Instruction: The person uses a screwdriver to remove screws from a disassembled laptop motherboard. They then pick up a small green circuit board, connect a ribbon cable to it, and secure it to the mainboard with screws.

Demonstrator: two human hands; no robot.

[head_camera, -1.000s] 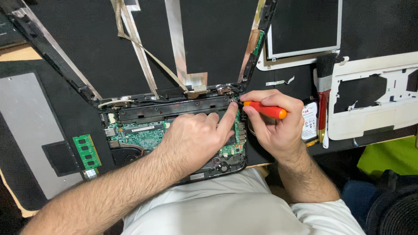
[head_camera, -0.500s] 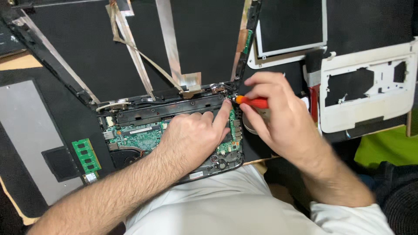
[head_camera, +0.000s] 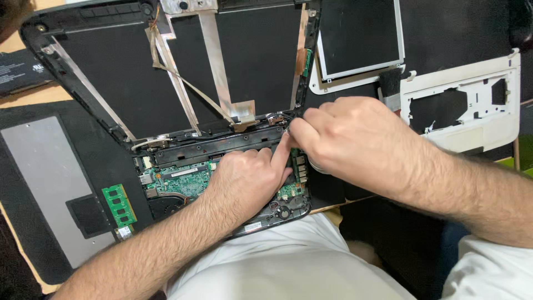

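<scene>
Listing by size, largest first.

Item one: black lid shell (head_camera: 111, 72), opened flat away from me, crossed by strips of silvery tape (head_camera: 222, 66), a thin cable running diagonally over them.

Item two: black panel with a grey rectangle (head_camera: 41, 172), lying at my left.

Item three: white palm-rest frame (head_camera: 472, 119) with cut-out openings, at my right; beside it a white bezel (head_camera: 355, 80) around a dark panel.

Item four: laptop base (head_camera: 183, 183), open in front of me, green circuit board exposed, hinge bar along its far edge.

Item five: my right hand (head_camera: 355, 139), fingers pressed together and pinching at the right hinge corner; whether it holds a tool, I cannot tell, since the fist hides it.

Item six: my left hand (head_camera: 247, 178), laid flat on the board, index finger stretched toward the same corner.

Item seven: loose green memory stick (head_camera: 118, 204), on the black panel just left of the base.

Labels: a white sticker strip (head_camera: 252, 226) on the base's near rim; a dark flat battery pack (head_camera: 22, 69) at far left bearing pale printing.

Risks, in my judgement: my left palm bearing on bare components could crack or short something; a slip at the hinge could tear the thin cable; the memory stick could be knocked by my forearm.
</scene>
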